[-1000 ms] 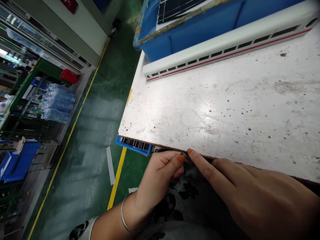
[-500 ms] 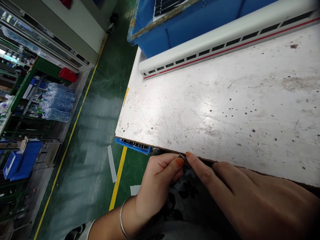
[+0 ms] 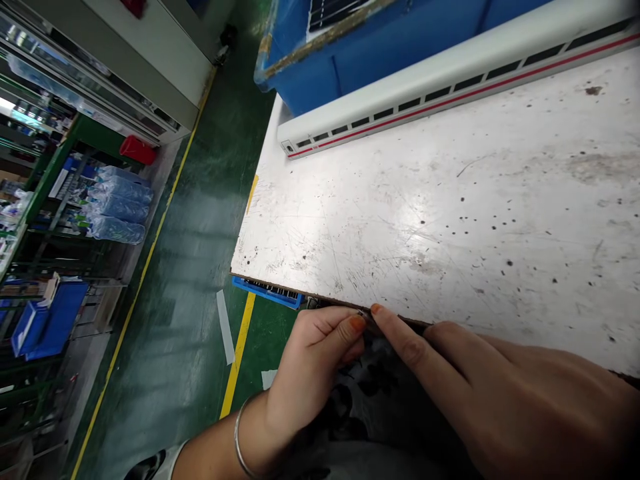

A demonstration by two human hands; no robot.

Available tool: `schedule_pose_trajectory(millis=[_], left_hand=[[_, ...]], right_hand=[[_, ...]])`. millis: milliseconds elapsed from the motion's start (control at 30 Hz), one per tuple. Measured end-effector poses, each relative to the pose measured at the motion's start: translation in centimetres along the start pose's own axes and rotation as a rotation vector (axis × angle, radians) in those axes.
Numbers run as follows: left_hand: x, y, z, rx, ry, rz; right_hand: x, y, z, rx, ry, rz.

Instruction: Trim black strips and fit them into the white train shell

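My left hand (image 3: 313, 363) and my right hand (image 3: 480, 393) meet just below the near edge of a scratched white table (image 3: 450, 207). Both hands are closed, with the left thumb and right forefinger pinched together on a small thin thing that I cannot make out. A silver bangle is on my left wrist. Far back on the table lies a long white toy train body (image 3: 450, 77) with a red stripe and dark windows. Neither hand touches it.
A large blue bin (image 3: 360, 47) stands behind the train body. A blue tray (image 3: 267, 293) juts out under the table's left corner. The green floor (image 3: 200, 233) with yellow lines lies to the left, with shelves, wrapped bottles (image 3: 117, 207) and a red box (image 3: 137, 150).
The view has shifted slightly, so the table and train body sit a little lower and to the left. My hands stay pinched together at the table edge.
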State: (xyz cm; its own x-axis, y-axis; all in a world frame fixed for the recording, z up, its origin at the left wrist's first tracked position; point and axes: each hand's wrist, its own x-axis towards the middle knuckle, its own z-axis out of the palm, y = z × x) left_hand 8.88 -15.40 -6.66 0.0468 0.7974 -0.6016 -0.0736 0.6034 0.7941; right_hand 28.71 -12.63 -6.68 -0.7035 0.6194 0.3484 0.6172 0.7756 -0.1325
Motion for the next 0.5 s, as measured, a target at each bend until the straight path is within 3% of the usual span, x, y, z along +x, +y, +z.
schedule_pose_trajectory(millis=[500], left_hand=[[-0.05, 0.65, 0.31, -0.009, 0.007, -0.055]], right_hand=[[0.42, -0.85, 0.19, -0.037, 0.036, 0.039]])
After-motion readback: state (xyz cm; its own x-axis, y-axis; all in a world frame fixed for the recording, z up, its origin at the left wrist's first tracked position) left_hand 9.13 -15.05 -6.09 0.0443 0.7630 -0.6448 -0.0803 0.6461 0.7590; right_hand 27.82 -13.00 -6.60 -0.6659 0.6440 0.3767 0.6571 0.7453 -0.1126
